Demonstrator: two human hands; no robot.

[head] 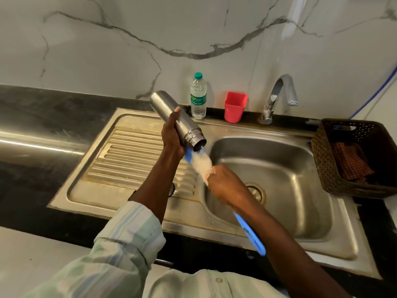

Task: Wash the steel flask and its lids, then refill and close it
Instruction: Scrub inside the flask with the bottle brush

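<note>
One steel flask (175, 120) is held at the centre of the frame, tilted, with its open mouth pointing down and to the right over the edge of the sink basin (279, 168). The grip of the left hand (171, 136) is clamped on the flask body, with the thumb laid along its side. No lid is fitted on the flask.

One bottle brush (202, 166) with white bristles and a blue handle is held just below the flask mouth; its bristle tip is touching or nearly touching the rim, which cannot be told. The grip of the right hand (225, 186) is clamped on the brush where the bristles meet the handle, and the handle end projects toward the lower right of the frame.

Behind the sink, on the dark desk (43, 117), the following are counted: one clear plastic water bottle (198, 97) with a green cap, one red cup (235, 106) and one chrome tap (277, 97). The bottle label is read as "nature"; the smaller print is illegible.

One brown woven basket (322, 160) is placed at the right of the frame, with checked cloth (352, 162) inside.
</note>
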